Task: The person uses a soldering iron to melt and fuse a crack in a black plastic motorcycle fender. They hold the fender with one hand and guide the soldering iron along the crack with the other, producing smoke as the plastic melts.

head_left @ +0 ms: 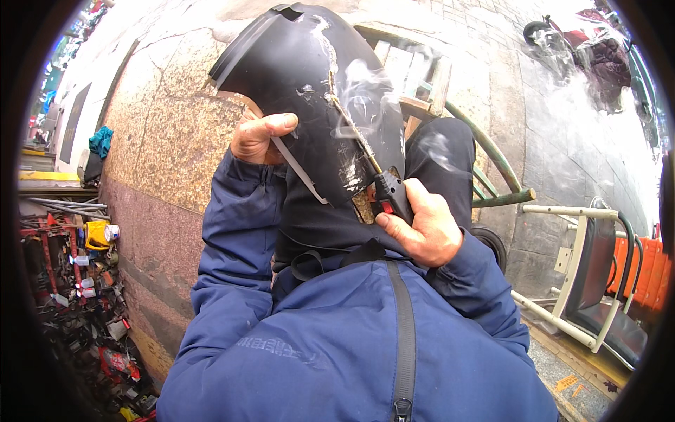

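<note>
A large, curved black plastic shell (pixel 281 70) lies across my lap, scuffed with whitish marks along a seam. My left hand (pixel 264 137) is closed on its left edge, thumb on top. A thin pale strip (pixel 301 171) runs down from beside that hand; whether it is loose or the shell's own edge, I cannot tell. My right hand (pixel 427 226) is wrapped round a black-handled hot tool (pixel 394 195) with a red switch. Its long thin metal rod (pixel 357 137) lies along the seam, and smoke (pixel 362 91) rises around it.
Beyond my right knee stands a stool with wooden slats (pixel 399 67), with a curved green tube (pixel 492 151) beside it. A metal-framed chair (pixel 590 274) is at the right. Many tools and parts (pixel 84 281) crowd the lower left, a yellow item (pixel 98 235) among them.
</note>
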